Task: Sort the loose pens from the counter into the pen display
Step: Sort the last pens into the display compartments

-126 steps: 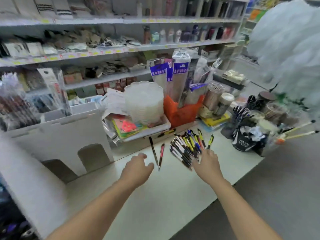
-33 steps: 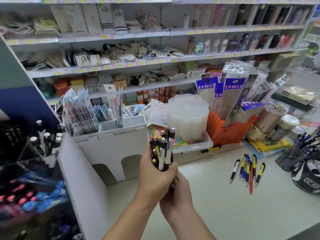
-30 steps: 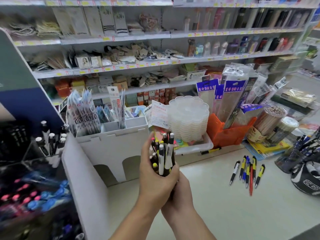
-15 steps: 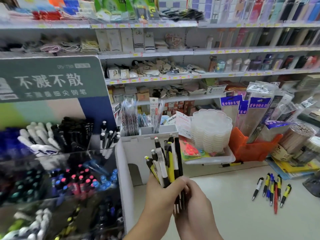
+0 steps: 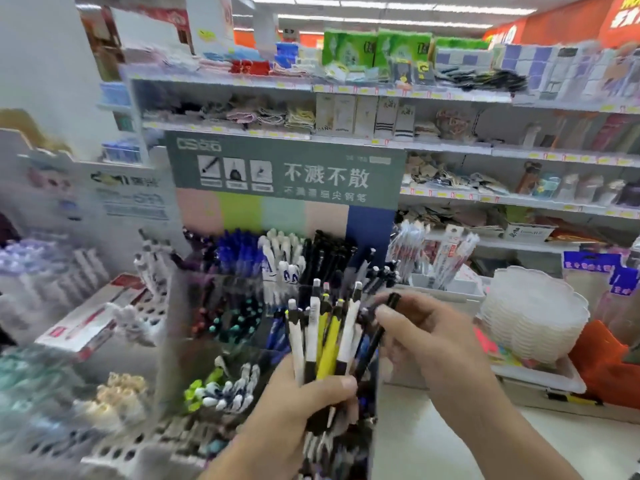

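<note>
Nearest the camera, the left hand (image 5: 298, 403) grips a bundle of pens (image 5: 323, 341) by their lower ends, thumb curled across the front. The pens stand nearly upright and fan a little, their clicker tops pointing up and away toward the display. White, yellow and dark barrels show among them.

Just to the right, the right hand (image 5: 426, 337) pinches a single black pen (image 5: 375, 336) near its top between thumb and fingers (image 5: 388, 311). That pen's long axis leans: its lower end is still down among the bundle at the left thumb, its top tilts up and rightward, away from the rest. So both hands are grasping, the left the whole bundle, the right one pen out of it.

The relation that matters, as I judge it, is that the pen display (image 5: 263, 306) lies straight beyond and slightly left of the bundle, its compartments opening upward and already packed with blue, white and black pens. The black pen is nearly aligned with those slots, and the right hand is the freer one to carry it forward. Which compartment matches it I cannot tell; the picture is blurred there.

To the right, the pale desk (image 5: 433, 441) runs back to a stack of clear plastic trays (image 5: 533, 313). Shelves (image 5: 450, 147) of goods fill the background.
</note>
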